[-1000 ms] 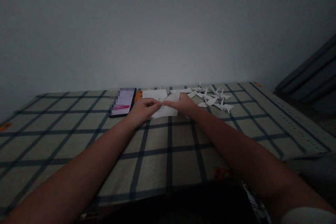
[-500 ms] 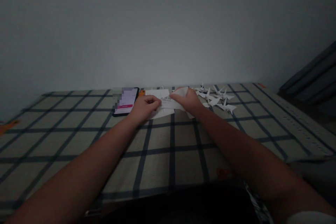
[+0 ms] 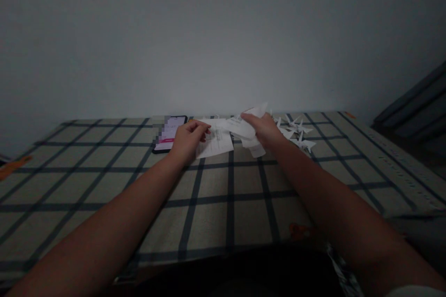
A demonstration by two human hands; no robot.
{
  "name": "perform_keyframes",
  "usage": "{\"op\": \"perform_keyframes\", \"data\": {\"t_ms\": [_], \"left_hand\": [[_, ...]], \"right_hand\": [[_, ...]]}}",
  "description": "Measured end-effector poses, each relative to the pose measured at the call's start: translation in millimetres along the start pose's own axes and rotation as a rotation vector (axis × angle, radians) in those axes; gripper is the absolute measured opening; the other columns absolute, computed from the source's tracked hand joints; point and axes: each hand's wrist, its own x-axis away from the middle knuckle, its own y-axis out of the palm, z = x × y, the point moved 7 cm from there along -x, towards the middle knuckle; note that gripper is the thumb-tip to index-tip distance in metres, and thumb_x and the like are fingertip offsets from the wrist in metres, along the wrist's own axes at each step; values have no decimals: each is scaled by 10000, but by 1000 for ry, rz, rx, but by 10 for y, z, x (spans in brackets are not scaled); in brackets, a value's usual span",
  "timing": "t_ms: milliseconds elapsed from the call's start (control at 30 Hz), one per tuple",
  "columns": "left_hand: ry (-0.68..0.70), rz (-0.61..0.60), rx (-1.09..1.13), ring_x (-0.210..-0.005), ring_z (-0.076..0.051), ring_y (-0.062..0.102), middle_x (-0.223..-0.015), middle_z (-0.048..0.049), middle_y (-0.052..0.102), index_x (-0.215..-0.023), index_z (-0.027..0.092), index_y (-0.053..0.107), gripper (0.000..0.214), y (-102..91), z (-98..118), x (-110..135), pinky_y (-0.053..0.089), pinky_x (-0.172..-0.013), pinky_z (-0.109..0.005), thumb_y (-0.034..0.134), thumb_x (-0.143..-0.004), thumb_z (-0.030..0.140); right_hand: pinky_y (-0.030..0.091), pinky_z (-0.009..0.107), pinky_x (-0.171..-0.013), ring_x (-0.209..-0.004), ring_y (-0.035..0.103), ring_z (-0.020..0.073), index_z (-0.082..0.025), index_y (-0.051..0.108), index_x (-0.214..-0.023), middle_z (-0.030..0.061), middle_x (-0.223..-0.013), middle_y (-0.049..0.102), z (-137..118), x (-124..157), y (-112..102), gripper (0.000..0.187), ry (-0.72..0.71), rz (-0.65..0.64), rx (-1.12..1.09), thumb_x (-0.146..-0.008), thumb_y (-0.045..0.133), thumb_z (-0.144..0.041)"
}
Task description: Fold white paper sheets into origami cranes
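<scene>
The left hand (image 3: 188, 138) pinches, fingers together, the left edge of the paper sheet (image 3: 216, 143), which stretches rightward from them. The right hand (image 3: 267, 131) has its fingers clamped on a raised paper strip (image 3: 251, 113) just beside it.

The checked sheet (image 3: 87, 181) lies bare across the lower left and centre of the frame, open between the two forearms and out to the left edge. Room tightens in the middle band. A phone (image 3: 169, 132) lies flat just left of the left hand (image 3: 188, 140). The papers (image 3: 216, 144) held by both hands fill the gap between them. A cluster of small folded paper birds (image 3: 296, 131) sits just right of the right hand (image 3: 266, 131). Close behind all of these the wall (image 3: 223, 32) shuts off the far side. At the far right a bare strip of sheet runs to its edge, with a dark slanted object (image 3: 411, 106) beyond.
</scene>
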Motion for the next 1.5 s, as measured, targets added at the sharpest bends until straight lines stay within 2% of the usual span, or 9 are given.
{"op": "perform_keyframes", "data": {"t_ms": [133,267,467,633,833,967,1200,1400,1500], "left_hand": [[-80,-228,-7,-667,-159,582,-758,-41,680,-809,182,754,343,178,-100,43,445,-547,-244,668,-801,514],[-24,-381,-137,-590,-139,541,-670,-13,659,-783,177,759,373,288,-98,113,396,-541,-245,713,-782,547],[-1,-154,-3,-725,-179,619,-795,-43,721,-813,168,748,391,118,-66,30,478,-661,-279,750,-731,550],[30,0,26,-777,-192,637,-800,-45,708,-779,169,722,372,6,-85,-28,505,-676,-285,754,-722,535],[-193,-168,207,-660,-154,626,-800,-41,710,-819,165,725,341,175,-209,27,517,-603,-275,785,-705,481],[-191,-240,158,-611,-140,609,-790,-67,726,-809,146,737,370,236,-163,67,520,-571,-264,799,-698,493],[-86,-153,84,-683,-158,646,-838,-65,730,-851,142,752,397,150,-141,19,556,-618,-275,765,-744,524],[-35,-38,99,-856,-196,711,-943,-74,754,-1300,174,624,645,89,-102,13,598,-768,-332,803,-728,413],[20,-59,77,-952,-230,713,-1085,-124,749,-1175,152,694,553,106,-25,29,596,-829,-366,800,-734,469]], "right_hand": [[556,303,-715,-786,689,189,-156,696,-881,92,-919,756,31,148,222,287,94,-247,176,-707,813,-352],[545,292,-712,-794,680,181,-151,717,-910,68,-920,760,72,214,321,295,104,-303,245,-708,823,-338],[498,243,-595,-679,637,129,-159,712,-859,55,-834,730,145,113,313,292,106,-354,88,-830,719,-449],[472,220,-568,-670,639,111,-165,697,-755,50,-789,715,107,130,318,183,117,-386,67,-848,700,-322],[456,215,-557,-628,617,101,-162,691,-773,36,-743,704,100,56,220,159,81,-248,62,-862,670,-292],[456,219,-563,-638,618,111,-165,700,-799,37,-727,699,105,18,152,172,53,-184,75,-860,673,-323],[487,226,-618,-707,634,111,-165,696,-808,65,-864,731,98,24,174,264,52,-225,-4,-859,672,-423],[477,223,-607,-694,616,113,-171,672,-776,39,-800,706,45,65,233,227,36,-237,70,-833,707,-388],[477,233,-618,-647,583,103,-176,633,-738,17,-746,678,6,108,285,260,18,-247,93,-804,730,-407]]}}
